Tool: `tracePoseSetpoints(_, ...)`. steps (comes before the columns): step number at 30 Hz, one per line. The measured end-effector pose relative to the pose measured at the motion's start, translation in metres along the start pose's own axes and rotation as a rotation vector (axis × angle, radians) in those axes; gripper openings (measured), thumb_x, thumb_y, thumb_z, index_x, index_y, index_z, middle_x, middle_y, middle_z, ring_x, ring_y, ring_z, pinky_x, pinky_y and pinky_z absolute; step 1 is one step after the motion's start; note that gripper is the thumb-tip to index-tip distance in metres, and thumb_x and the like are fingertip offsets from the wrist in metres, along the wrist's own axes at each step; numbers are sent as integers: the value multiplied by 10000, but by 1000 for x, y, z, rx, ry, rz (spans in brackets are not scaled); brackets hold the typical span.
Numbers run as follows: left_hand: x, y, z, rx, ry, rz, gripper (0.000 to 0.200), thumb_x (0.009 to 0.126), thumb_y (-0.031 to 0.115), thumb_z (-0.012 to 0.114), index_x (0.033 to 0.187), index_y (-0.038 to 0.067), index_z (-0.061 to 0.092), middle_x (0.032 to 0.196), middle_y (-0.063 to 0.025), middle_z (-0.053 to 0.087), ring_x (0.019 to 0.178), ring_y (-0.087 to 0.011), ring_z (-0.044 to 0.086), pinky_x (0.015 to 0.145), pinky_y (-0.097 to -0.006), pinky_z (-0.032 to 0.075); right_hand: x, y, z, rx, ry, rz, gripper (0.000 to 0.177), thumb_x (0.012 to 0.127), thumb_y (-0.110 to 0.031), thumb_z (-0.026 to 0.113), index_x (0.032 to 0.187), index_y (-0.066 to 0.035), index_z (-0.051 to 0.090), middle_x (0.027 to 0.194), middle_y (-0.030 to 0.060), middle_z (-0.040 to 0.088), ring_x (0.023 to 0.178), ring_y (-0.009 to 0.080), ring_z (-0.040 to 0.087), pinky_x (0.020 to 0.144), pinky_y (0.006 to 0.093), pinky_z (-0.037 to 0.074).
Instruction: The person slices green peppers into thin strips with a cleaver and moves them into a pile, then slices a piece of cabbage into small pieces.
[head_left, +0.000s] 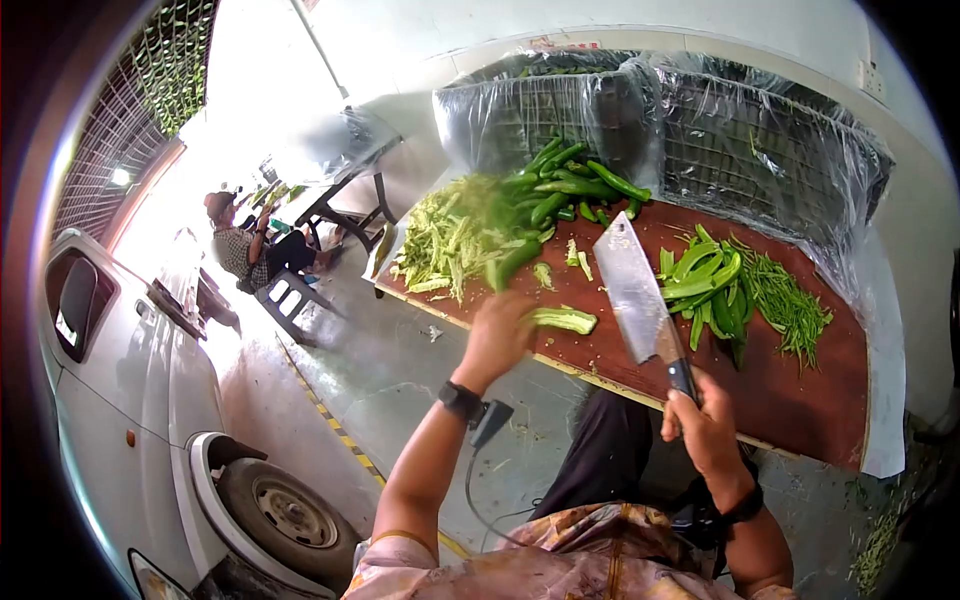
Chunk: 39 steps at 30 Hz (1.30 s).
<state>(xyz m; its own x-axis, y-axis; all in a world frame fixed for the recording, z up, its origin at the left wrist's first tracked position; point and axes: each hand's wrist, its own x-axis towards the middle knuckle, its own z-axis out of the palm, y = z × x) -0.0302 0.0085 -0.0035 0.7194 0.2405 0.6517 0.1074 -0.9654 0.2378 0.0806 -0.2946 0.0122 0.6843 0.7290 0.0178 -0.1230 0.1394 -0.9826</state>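
Observation:
My right hand (703, 420) grips the handle of a wide cleaver (632, 285), whose blade points away from me over the brown board table (800, 390). My left hand (497, 335) is at the table's near edge, fingers curled around a blurred green pepper (512, 262). A cut pepper half (566, 320) lies on the table just right of that hand. Whole green peppers (565, 185) are piled at the far side. Pale cores and trimmings (445, 240) lie heaped at the left end. Split pepper halves (705, 285) and thin green strips (790, 300) lie to the right of the blade.
Crates wrapped in clear plastic (680, 130) stand behind the table. A white vehicle (150, 400) is parked at the left. Another person (245, 250) sits on a stool (290, 295) by a far table. A yellow line runs along the concrete floor (390, 370).

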Motion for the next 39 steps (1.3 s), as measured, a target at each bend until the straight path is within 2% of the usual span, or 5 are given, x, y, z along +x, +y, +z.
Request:
tracePoseSetpoints(5, -23, 30, 7, 9, 8, -195, 160, 823, 116, 609, 966, 49, 638, 923, -156, 585, 864, -355, 577, 756, -433, 476, -24, -11, -24, -541, 107, -399, 432, 821, -14, 577, 1248, 38, 539, 932, 128, 682, 823, 200, 658, 749, 294, 509)
tracePoseSetpoints(8, -28, 54, 10, 44, 51, -241, 139, 828, 126, 621, 946, 56, 643, 868, -153, 578, 782, -351, 599, 683, -426, 491, -47, -33, -19, -676, 31, -372, 379, 800, 3, 592, 1179, 17, 605, 1016, 197, 679, 921, 274, 673, 803, 328, 507)
tracePoseSetpoints(13, -32, 85, 14, 45, -62, -206, 204, 843, 166, 609, 1007, 46, 631, 837, -134, 543, 752, -321, 578, 649, -406, 477, -57, -41, -8, -1050, 5, -560, 344, 730, -48, 691, 1070, -95, 679, 704, 114, 566, 616, 326, 566, 560, 426, 454)
tracePoseSetpoints(23, -37, 85, 12, 164, 15, -52, 114, 779, 151, 647, 870, 95, 609, 861, -71, 520, 852, -269, 522, 722, -388, 415, -62, -59, 14, -1546, -102, -649, 358, 759, -114, 632, 1108, -168, 685, 690, 96, 472, 560, 268, 538, 477, 367, 431)
tracePoseSetpoints(39, -32, 75, 15, 104, 51, 7, 110, 791, 172, 639, 852, 82, 653, 900, -73, 519, 890, -276, 490, 798, -409, 383, -45, -46, 42, -1634, -81, -681, 351, 771, -129, 598, 1117, -137, 656, 694, 105, 517, 547, 250, 575, 469, 342, 476)
